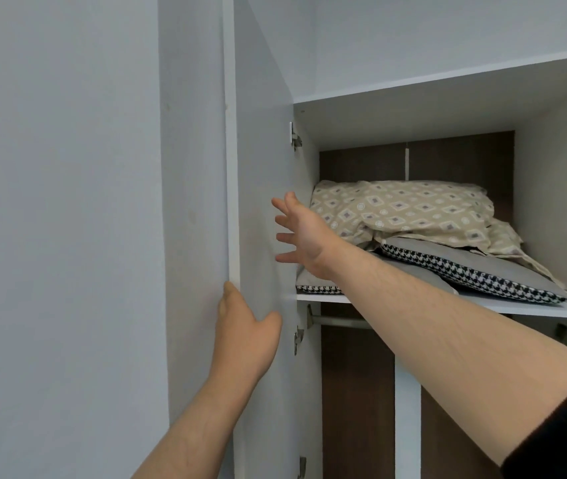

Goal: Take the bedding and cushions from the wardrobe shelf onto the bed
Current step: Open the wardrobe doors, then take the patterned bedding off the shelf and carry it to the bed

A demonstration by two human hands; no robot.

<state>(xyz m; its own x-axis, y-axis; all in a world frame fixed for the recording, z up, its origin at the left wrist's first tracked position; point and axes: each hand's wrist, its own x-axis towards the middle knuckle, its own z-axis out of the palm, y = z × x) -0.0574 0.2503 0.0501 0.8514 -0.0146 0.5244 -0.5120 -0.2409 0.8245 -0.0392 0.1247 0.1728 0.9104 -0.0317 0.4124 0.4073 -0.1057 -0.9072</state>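
Cushions [413,236] beyond right hand [304,236]; fingers [284,205] spread.

My left hand [246,335] grips the edge of the open wardrobe door [263,188], thumb on the inner face and fingers wrapped behind it. My right hand [301,233] reaches across with fingers spread, flat near the door's inner face, holding nothing. To the right, on the wardrobe shelf [482,305], a beige patterned pillow [410,210] lies on top of a grey houndstooth cushion [475,271]. Below the shelf runs a hanging rail [340,321].
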